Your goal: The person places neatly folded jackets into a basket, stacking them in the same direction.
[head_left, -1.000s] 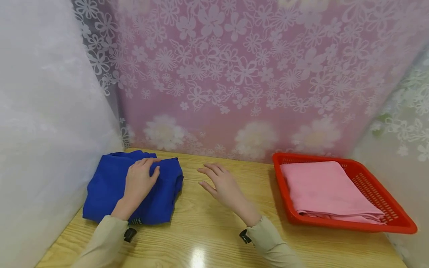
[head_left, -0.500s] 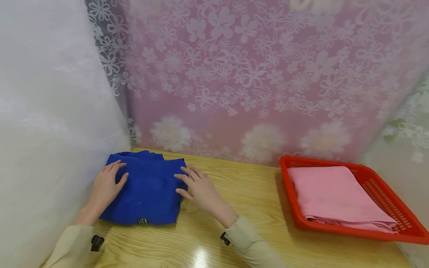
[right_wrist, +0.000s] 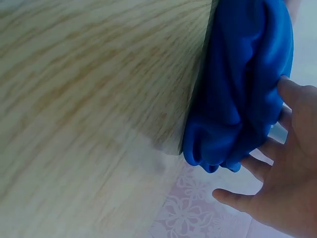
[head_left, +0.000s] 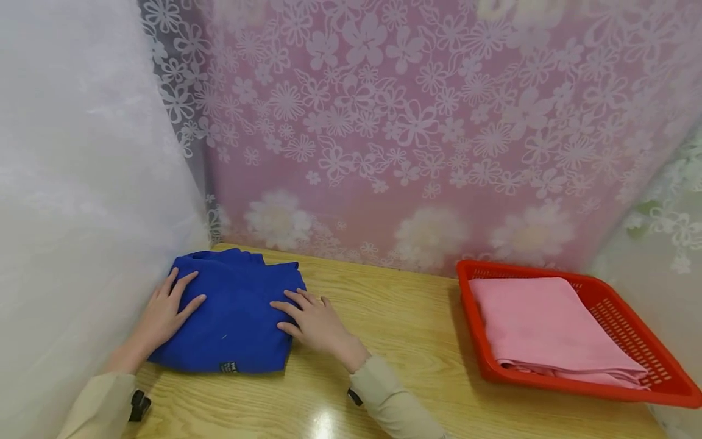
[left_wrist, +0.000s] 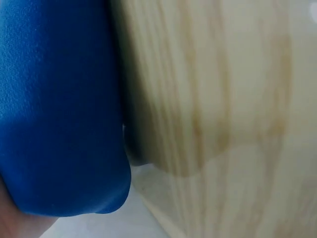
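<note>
A folded blue garment [head_left: 236, 317] with a small dark label [head_left: 228, 367] on its near edge lies at the left of the table. My left hand [head_left: 164, 314] rests along its left side, fingers spread over the top. On the opposite side, my right hand [head_left: 315, 323] touches the right edge with spread fingers. In the right wrist view, the right fingers [right_wrist: 257, 166] reach around the bunched folds of the blue garment [right_wrist: 233, 84]. Only a sliver of the left hand [left_wrist: 20, 223] shows in the left wrist view, beside the smooth folded edge.
A red plastic basket [head_left: 647, 329] stands at the right, with a folded pink cloth [head_left: 548, 323] inside. The wood-grain table [head_left: 395, 341] spans between the garment and the basket. A white sheet [head_left: 93, 183] borders the left, and a pink floral curtain [head_left: 356, 122] hangs behind.
My left hand has moved from the garment's top to its left side. My right hand has come left from the table onto the garment's right edge. The view has shifted slightly.
</note>
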{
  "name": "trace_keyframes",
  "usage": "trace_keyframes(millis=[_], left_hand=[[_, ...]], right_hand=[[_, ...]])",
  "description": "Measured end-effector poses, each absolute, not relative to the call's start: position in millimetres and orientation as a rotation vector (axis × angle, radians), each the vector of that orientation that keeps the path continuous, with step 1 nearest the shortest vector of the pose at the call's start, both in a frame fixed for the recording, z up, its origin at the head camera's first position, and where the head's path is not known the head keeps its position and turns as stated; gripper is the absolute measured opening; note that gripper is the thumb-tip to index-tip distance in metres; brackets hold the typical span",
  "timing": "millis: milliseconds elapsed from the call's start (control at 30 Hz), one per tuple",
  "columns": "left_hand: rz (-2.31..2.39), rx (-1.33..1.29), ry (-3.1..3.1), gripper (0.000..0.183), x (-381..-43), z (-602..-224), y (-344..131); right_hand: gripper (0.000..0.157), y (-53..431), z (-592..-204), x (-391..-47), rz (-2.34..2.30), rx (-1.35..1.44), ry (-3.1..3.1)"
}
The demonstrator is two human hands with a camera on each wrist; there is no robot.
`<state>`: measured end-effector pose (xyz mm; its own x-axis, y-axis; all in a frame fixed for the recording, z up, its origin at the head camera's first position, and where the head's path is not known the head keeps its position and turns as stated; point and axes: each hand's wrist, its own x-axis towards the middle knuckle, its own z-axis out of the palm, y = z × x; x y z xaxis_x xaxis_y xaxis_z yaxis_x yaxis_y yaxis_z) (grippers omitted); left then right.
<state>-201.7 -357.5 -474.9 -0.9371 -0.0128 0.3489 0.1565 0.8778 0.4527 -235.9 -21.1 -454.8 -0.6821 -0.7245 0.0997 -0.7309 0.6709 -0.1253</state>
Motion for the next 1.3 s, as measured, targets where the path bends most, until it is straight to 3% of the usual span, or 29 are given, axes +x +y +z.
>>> trace_keyframes(millis=[1300], left_hand=[[-0.710,-0.081,-2.710,0.063,-194,-484,-323]], right_hand=[[0.049,18,-462,-229,0.285,1.208,-2.889]])
